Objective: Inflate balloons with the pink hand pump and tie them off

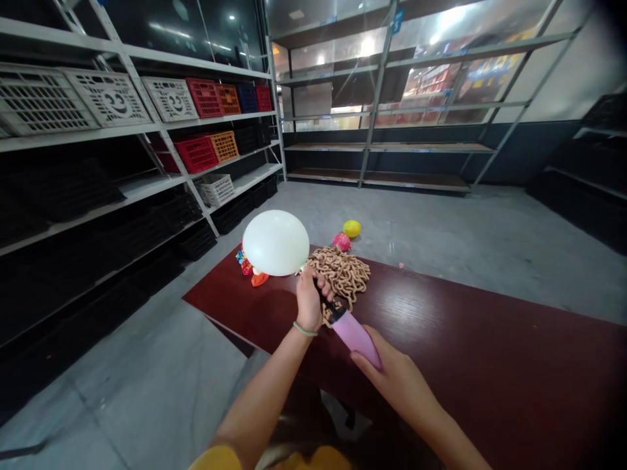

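Observation:
A white inflated balloon [275, 243] sits on the nozzle end of a hand pump [357, 337] with a pink-purple barrel and a black front part. My left hand [310, 299] is closed around the black nozzle end, just at the balloon's neck. The rear of the pink barrel lies in the closed grip of my right hand [392, 369]. Behind my left hand, a heap of tan rope [343, 271] lies on the dark red table [441, 326]. Small colourful pieces [245, 263] and an orange one [260, 279] show beside and below the balloon, partly hidden by it.
Beyond the table's far edge, a pink balloon [341, 242] and a yellow balloon [351, 228] rest on the grey floor [441, 222]. Metal shelves with white crates [169, 99] and red crates [196, 152] line the left. More racks [372, 147] stand along the back.

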`<action>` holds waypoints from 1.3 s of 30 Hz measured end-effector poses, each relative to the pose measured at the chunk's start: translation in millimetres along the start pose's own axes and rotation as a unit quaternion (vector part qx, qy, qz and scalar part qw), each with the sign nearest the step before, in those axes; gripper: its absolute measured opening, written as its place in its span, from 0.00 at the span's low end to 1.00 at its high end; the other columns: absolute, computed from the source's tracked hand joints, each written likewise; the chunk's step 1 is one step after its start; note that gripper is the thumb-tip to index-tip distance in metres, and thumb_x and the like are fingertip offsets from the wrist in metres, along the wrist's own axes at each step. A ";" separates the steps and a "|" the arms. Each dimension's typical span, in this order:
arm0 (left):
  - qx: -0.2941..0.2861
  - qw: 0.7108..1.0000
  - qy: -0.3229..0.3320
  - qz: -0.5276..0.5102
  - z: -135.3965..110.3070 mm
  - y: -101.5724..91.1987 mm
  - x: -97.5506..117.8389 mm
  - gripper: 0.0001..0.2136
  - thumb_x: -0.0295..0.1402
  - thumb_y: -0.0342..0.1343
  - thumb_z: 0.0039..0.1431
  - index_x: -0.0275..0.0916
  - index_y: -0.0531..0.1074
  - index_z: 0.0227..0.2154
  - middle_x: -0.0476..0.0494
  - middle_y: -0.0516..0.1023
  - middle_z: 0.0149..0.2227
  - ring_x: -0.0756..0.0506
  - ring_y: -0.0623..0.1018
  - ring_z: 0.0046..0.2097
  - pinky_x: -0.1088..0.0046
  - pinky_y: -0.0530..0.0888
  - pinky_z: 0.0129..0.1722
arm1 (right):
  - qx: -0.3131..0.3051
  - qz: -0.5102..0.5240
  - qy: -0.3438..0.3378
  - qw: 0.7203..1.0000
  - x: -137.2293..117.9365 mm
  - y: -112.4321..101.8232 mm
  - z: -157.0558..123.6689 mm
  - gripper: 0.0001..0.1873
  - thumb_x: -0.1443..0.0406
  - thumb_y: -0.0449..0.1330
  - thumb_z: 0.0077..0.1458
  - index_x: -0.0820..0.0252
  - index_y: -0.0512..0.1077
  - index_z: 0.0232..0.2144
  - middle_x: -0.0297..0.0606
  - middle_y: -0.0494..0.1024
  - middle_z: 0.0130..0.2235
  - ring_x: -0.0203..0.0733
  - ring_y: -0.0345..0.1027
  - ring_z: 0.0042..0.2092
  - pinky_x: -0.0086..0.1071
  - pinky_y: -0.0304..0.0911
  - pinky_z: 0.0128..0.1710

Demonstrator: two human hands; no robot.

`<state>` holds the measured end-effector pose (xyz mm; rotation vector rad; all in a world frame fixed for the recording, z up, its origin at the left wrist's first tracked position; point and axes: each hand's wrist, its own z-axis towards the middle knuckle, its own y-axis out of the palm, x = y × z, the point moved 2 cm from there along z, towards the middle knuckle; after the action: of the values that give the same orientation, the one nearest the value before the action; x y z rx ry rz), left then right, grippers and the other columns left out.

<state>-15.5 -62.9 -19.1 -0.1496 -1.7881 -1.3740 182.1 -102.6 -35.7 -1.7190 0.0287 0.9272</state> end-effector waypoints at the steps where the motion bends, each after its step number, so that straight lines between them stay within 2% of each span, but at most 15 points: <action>1: -0.002 1.000 -0.003 0.003 -2.3 0.0 -2.2 0.17 0.47 0.55 0.62 0.41 0.59 0.28 0.56 0.58 0.21 0.54 0.60 0.18 0.80 0.59 0.14 | -0.004 0.015 -0.002 1.000 -5.9 0.8 4.0 0.25 0.53 0.53 0.62 0.51 0.63 0.59 0.39 0.79 0.53 0.55 0.77 0.50 0.39 0.70 0.42; 4: -0.007 1.000 -0.012 0.014 -4.4 -3.7 -6.6 0.17 0.47 0.55 0.62 0.41 0.59 0.29 0.56 0.59 0.20 0.54 0.61 0.18 0.80 0.60 0.14 | -0.008 0.046 -0.003 0.999 -12.6 3.7 8.4 0.24 0.55 0.53 0.62 0.50 0.63 0.58 0.39 0.79 0.52 0.55 0.76 0.50 0.38 0.69 0.42; 8: -0.001 1.000 -0.002 0.015 3.5 -11.1 -4.6 0.17 0.47 0.55 0.62 0.41 0.60 0.28 0.56 0.59 0.21 0.54 0.61 0.18 0.80 0.61 0.15 | 0.005 0.033 -0.018 0.999 6.5 6.0 -3.3 0.26 0.55 0.55 0.61 0.50 0.64 0.60 0.40 0.77 0.55 0.55 0.75 0.53 0.39 0.70 0.45; 13: 0.001 1.000 0.010 -0.007 23.9 -12.6 16.3 0.15 0.45 0.53 0.64 0.41 0.60 0.28 0.56 0.57 0.20 0.54 0.60 0.18 0.80 0.60 0.15 | 0.047 -0.037 -0.053 0.997 46.1 2.5 -31.6 0.30 0.52 0.57 0.60 0.56 0.65 0.61 0.42 0.74 0.59 0.54 0.72 0.56 0.40 0.71 0.51; 17: 0.013 1.000 0.014 -0.017 34.1 -12.1 33.3 0.14 0.42 0.52 0.65 0.40 0.60 0.28 0.56 0.56 0.21 0.54 0.59 0.18 0.80 0.59 0.15 | 0.066 -0.057 -0.078 0.993 55.6 -0.3 -43.6 0.29 0.52 0.57 0.60 0.56 0.65 0.60 0.42 0.75 0.57 0.52 0.73 0.55 0.39 0.71 0.51; 21: 0.022 0.999 0.014 -0.031 28.9 -11.1 31.7 0.15 0.43 0.54 0.64 0.40 0.60 0.28 0.56 0.56 0.22 0.55 0.59 0.18 0.80 0.59 0.15 | 0.042 -0.060 -0.047 0.996 43.0 -0.7 -33.3 0.29 0.51 0.55 0.61 0.57 0.65 0.60 0.44 0.75 0.57 0.54 0.74 0.54 0.41 0.72 0.49; 28: 0.013 1.000 -0.005 -0.001 2.0 -4.2 -3.3 0.16 0.46 0.54 0.63 0.41 0.59 0.29 0.56 0.58 0.21 0.54 0.60 0.18 0.80 0.59 0.15 | 0.012 -0.005 -0.009 1.000 -5.5 -1.2 3.4 0.25 0.54 0.53 0.63 0.51 0.64 0.60 0.40 0.79 0.53 0.56 0.77 0.49 0.39 0.72 0.41; 31: 0.006 1.000 -0.017 0.015 -2.2 -1.5 -9.5 0.17 0.47 0.54 0.62 0.41 0.59 0.29 0.56 0.58 0.21 0.54 0.61 0.18 0.80 0.59 0.15 | 0.015 0.016 -0.006 1.000 -11.3 0.2 6.6 0.25 0.55 0.53 0.62 0.50 0.63 0.60 0.39 0.78 0.55 0.55 0.77 0.50 0.39 0.72 0.40; 34: -0.006 1.000 -0.014 0.011 3.4 -0.3 -5.0 0.17 0.48 0.55 0.61 0.41 0.59 0.28 0.56 0.58 0.20 0.54 0.61 0.18 0.80 0.59 0.15 | 0.022 0.019 -0.016 0.999 4.0 2.0 -2.9 0.27 0.54 0.54 0.61 0.50 0.63 0.61 0.39 0.76 0.56 0.54 0.75 0.52 0.38 0.72 0.44; 39: -0.010 1.000 -0.002 -0.012 23.9 0.3 12.3 0.16 0.45 0.55 0.62 0.41 0.59 0.28 0.56 0.58 0.21 0.54 0.61 0.18 0.80 0.60 0.16 | 0.056 -0.028 -0.040 0.997 52.8 -2.5 -38.7 0.29 0.51 0.57 0.60 0.53 0.65 0.61 0.41 0.74 0.59 0.53 0.72 0.56 0.41 0.71 0.52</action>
<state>-36.1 -47.4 -11.2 -0.1436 -1.7854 -1.4100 241.4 -111.3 -62.2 -1.5698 -0.0202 0.9349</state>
